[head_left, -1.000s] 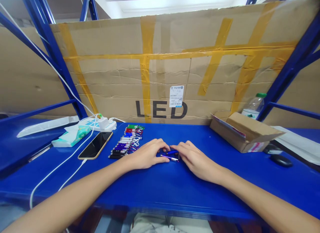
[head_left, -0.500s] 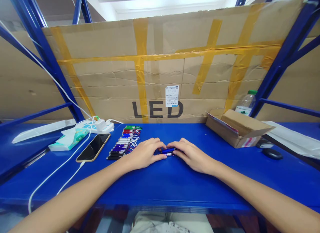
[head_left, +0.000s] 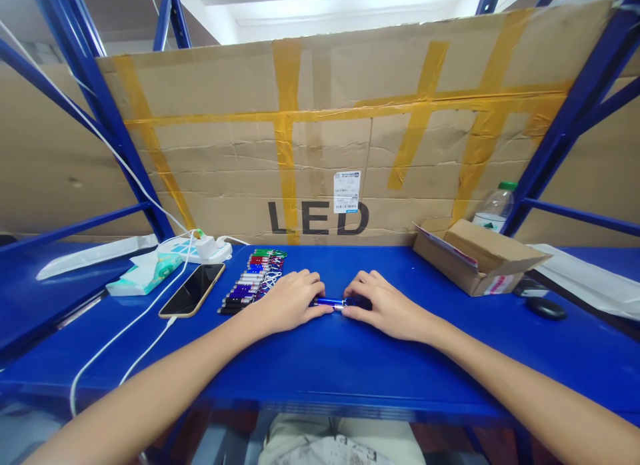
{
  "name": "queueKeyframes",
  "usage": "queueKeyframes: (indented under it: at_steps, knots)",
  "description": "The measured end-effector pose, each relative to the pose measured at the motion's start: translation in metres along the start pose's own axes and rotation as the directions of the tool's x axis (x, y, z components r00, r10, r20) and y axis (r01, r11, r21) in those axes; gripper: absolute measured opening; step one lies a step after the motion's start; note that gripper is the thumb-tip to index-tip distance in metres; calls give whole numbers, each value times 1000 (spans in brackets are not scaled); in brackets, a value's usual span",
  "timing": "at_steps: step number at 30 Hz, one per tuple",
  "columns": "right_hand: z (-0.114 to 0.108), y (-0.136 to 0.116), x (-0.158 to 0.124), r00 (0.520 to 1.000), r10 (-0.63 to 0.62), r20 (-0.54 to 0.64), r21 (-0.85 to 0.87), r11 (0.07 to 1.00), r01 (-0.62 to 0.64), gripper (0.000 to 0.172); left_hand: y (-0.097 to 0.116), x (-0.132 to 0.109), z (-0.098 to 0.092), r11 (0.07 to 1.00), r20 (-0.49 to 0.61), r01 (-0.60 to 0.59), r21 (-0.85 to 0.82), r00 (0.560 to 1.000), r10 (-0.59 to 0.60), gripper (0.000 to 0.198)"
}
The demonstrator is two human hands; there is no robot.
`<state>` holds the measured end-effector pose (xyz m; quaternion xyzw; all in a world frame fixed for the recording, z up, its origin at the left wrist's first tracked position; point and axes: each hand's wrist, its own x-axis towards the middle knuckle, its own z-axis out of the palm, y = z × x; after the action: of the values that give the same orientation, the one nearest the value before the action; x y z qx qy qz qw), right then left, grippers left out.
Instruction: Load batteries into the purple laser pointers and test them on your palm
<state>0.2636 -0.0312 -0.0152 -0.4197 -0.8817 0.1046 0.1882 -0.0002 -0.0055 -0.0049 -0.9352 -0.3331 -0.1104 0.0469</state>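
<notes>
A slim, shiny blue metal tube with silver parts, like a small keychain penlight, lies level between my hands just above or on the blue table. My left hand is closed around its left end, thumb in front and fingers behind. The thumb and fingers of my right hand pinch at its right end, where a dark cord bunches up. Whether one tube or two lie side by side there, I cannot tell. Left of my left hand, a row of similar tubes in green, red, blue, silver, purple and black has cords on its right.
A phone on a white cable, a tissue pack and a power strip sit at the left. An opened cardboard box, a plastic bottle and a black mouse are at the right. A large carton stands behind.
My hands have moved slightly apart, showing more of the blue tube between them. The dark cord now shows at my right fingers. The view has shifted slightly.
</notes>
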Motion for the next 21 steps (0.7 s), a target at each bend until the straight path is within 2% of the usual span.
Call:
queueKeyframes:
  at_steps: [2,8,13,16,21]
  knots:
    - [-1,0,-1,1000,2,21,13,1000,-2,34,2,0,-2,1000,10,5,29,1000,-6,34]
    - [2,4,-1,1000,-19,0,60,998,19,21,5,-2,-8,996,55,11,87,998,-16,35]
    - [6,8,0,1000,20,1,111,994,-20,20,4,-3,-6,999,24,-50,7,998,49,38]
    - [7,9,1,1000,-2,-15,95,995,3,19,3,-4,-3,993,7,-109,-44,994,110,35]
    - [6,11,1,999,-30,-19,54,998,31,20,3,-3,-2,993,18,-88,-85,996,90,28]
